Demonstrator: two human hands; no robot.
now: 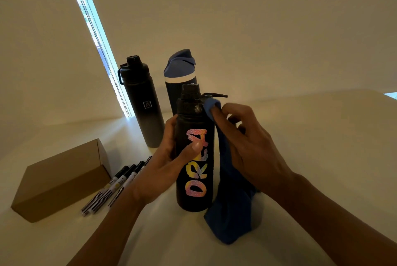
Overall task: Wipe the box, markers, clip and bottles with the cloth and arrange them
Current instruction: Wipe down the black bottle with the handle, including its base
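Observation:
A black bottle with colourful letters (pixel 194 199) stands upright on the table in front of me. My left hand (pixel 169 162) grips its middle, thumb across the lettering. My right hand (pixel 247 145) holds the blue cloth (pixel 232 212) and presses a cloth-covered fingertip against the bottle's shoulder below the cap. The rest of the cloth hangs down to the table. Behind stand a black bottle with a loop lid (pixel 141 102) and a navy bottle with a blue lid (pixel 180 72). Several markers (pixel 116 186) lie beside a brown cardboard box (pixel 58 181) at the left. No clip shows.
The pale table (pixel 311 136) reaches back to a plain wall. A bright window strip with a bead chain (pixel 94 35) runs diagonally behind the bottles.

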